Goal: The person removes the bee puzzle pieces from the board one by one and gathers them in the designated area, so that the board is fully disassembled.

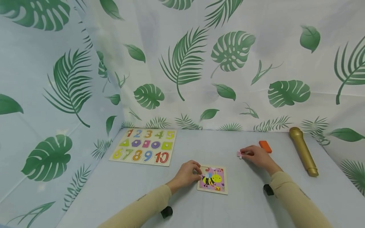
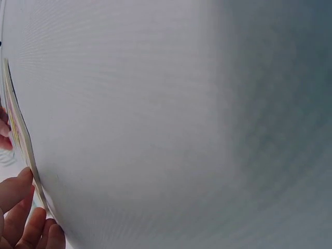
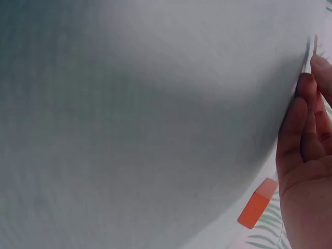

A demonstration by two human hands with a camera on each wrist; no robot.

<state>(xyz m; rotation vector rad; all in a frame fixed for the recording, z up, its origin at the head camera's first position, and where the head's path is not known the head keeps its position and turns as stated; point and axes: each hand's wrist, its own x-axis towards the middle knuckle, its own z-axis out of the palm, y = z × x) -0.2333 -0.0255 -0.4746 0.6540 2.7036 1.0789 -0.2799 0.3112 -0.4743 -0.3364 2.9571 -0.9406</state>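
A small square bee jigsaw puzzle [image 1: 212, 179] in a wooden frame lies on the table in the head view. My left hand [image 1: 186, 173] holds the frame by its left side, with curled fingers and the thumb at the edge. The left wrist view shows the thumb [image 2: 18, 189] against the side of that board. Apart from the board, up and to the right, my right hand [image 1: 259, 155] pinches a small pink puzzle piece [image 1: 239, 154] close to the table. In the right wrist view the piece [image 3: 315, 45] appears edge-on at the fingertips.
Behind my right hand lies an orange block [image 1: 265, 146]. A gold microphone [image 1: 303, 152] rests at the right. The number-and-shape peg board [image 1: 154, 152] sits at the back left. Leaf-patterned cloth [image 1: 182, 79] hangs behind the table.
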